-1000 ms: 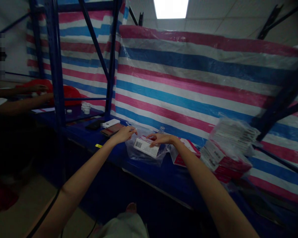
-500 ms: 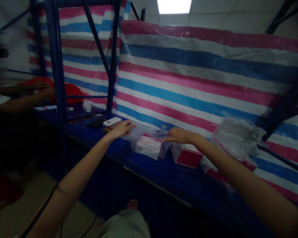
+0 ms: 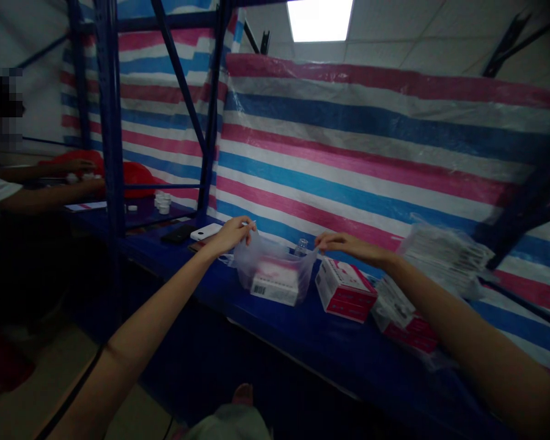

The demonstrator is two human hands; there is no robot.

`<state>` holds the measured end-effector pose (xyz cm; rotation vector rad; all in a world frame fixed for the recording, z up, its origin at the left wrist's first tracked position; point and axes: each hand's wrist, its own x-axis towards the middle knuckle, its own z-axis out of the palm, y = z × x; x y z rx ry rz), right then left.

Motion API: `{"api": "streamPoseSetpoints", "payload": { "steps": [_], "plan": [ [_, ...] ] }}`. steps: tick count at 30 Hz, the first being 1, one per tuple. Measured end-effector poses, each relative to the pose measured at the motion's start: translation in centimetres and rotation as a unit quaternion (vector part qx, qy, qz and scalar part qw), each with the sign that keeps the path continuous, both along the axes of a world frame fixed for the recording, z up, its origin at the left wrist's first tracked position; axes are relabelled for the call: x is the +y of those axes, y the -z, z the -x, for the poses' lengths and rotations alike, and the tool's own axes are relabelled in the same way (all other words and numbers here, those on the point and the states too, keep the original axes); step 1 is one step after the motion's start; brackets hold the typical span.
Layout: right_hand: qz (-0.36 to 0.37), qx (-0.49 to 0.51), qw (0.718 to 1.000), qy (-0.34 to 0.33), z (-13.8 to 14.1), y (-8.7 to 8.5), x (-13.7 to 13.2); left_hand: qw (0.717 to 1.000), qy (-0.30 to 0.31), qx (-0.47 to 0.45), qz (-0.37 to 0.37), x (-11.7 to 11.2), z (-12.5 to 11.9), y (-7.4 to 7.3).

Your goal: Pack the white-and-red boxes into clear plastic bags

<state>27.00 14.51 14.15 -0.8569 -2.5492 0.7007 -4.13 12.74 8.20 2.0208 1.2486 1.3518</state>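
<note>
A translucent plastic bag (image 3: 308,276) stands on the blue shelf, its mouth stretched between my two hands. My left hand (image 3: 239,234) pinches the bag's left edge. On the other side, my right hand (image 3: 343,244) pinches the right edge between thumb and fingers. Inside the bag lies a white and pink box (image 3: 275,287), a barcode visible on its near side. Just right of the bag, red and white boxes (image 3: 348,290) are stacked, below my right hand. Behind the bag stands a small clear container (image 3: 301,245).
Bagged flat packets (image 3: 444,250) and more pink boxes (image 3: 410,330) lie on the right. A white device (image 3: 205,232) and a black phone (image 3: 178,233) rest on the left of the blue shelf (image 3: 266,324). Beyond a blue post (image 3: 110,122), a co-worker's hands (image 3: 89,171) work near white jars (image 3: 162,201).
Both hands have risen slightly and pulled the bag's rim up and apart. The bag now stands more upright around the box. The camera view has shifted a little.
</note>
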Motion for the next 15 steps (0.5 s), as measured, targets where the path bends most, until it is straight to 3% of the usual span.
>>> {"api": "streamPoseSetpoints", "payload": {
  "steps": [2, 4, 6, 10, 13, 15],
  "plan": [
    [0.092, 0.101, 0.991, 0.005, 0.7, 1.5, 0.4, 0.996, -0.039, 0.053, -0.059, 0.1, -0.9, -0.8],
    [0.127, 0.184, 0.975, 0.018, 2.2, 3.8, 0.7, 0.984, -0.069, 0.122, -0.107, 0.3, -2.2, -1.5],
    [0.117, 0.230, 0.966, 0.030, 4.4, 6.1, 1.2, 0.969, -0.076, 0.188, -0.138, 0.6, -4.1, -1.9],
    [0.043, 0.257, 0.965, 0.035, 8.7, 8.8, 2.8, 0.939, -0.007, 0.299, -0.172, 1.2, -7.5, -2.0],
    [0.021, 0.315, 0.947, 0.058, 10.4, 9.4, 3.9, 0.936, 0.031, 0.285, -0.204, 1.4, -8.7, -1.2],
    [0.024, 0.347, 0.935, 0.069, 10.7, 9.6, 4.2, 0.958, 0.059, 0.187, -0.208, 1.4, -8.7, 0.1]
  ]
}}
